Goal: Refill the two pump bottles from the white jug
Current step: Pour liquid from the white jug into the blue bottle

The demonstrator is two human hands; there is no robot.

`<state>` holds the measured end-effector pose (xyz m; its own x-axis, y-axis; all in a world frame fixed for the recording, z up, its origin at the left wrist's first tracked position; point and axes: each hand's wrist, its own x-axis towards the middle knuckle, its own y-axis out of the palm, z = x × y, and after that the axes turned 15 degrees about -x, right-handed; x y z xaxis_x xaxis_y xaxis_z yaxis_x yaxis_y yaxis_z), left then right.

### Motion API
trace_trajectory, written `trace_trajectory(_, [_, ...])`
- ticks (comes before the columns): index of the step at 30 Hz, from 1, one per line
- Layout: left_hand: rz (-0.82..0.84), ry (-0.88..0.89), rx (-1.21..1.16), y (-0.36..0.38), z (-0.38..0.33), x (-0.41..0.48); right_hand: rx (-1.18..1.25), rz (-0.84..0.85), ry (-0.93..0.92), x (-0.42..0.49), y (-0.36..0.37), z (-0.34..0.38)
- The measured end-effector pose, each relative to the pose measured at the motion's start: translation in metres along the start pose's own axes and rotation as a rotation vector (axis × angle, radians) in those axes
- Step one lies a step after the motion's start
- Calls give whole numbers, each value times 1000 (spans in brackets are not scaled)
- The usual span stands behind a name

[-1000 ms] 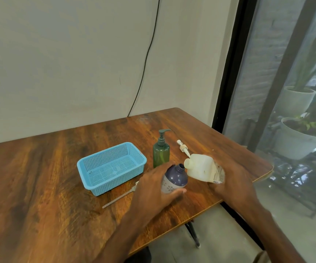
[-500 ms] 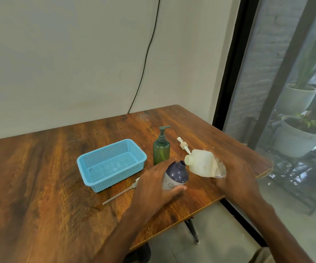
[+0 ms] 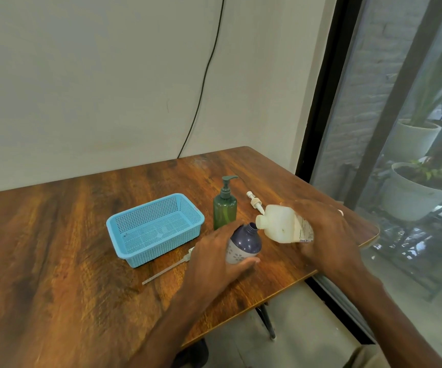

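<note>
Forearms reach in from the lower edge over the wooden table (image 3: pixel 55 248), both hands meeting near its right-hand corner. The left hand (image 3: pixel 214 257) is wrapped around the purple bottle (image 3: pixel 245 244), thumb pressed across the front of its patterned lower half, fingers curled behind; the bottle stands on the table with its neck open and its pump off. The right hand (image 3: pixel 326 235), wrist bent and palm turned inward, grips the base end of the white jug (image 3: pixel 283 227), which is tipped nearly horizontal with its spout touching, or just above, the purple bottle's open mouth. Whether liquid is flowing cannot be told.

Left of the purple bottle, a pump head with its long dip tube (image 3: pixel 168 270) lies flat on the table, partly hidden by the left hand. Beyond that tube sits an open blue mesh basket (image 3: pixel 124 229). Just behind the purple bottle stands the green pump bottle (image 3: pixel 224 211), upright with its pump in place. Behind the jug's spout, right of the green bottle, a second, white pump part (image 3: pixel 254 201) lies on the wood. A black cable (image 3: pixel 204 83) runs down the pale wall beyond the table.
</note>
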<state>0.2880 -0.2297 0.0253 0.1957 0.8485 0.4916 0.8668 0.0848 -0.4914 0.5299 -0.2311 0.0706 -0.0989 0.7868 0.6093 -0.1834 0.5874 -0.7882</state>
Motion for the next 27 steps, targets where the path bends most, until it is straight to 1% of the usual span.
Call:
trace_trajectory(6, [-5, -2, 2, 0, -1, 0, -21, -62, -60, 4, -2, 0])
trace_trajectory(12, [-9, -1, 10, 0, -2, 0, -38, -8, -60, 10, -3, -1])
trace_trajectory(20, [-24, -12, -6, 2, -2, 1, -114, -59, -104, 14, -10, 5])
trace_trajectory(27, [-20, -27, -8, 1, -4, 0, -89, -8, -125, 17, -9, 2])
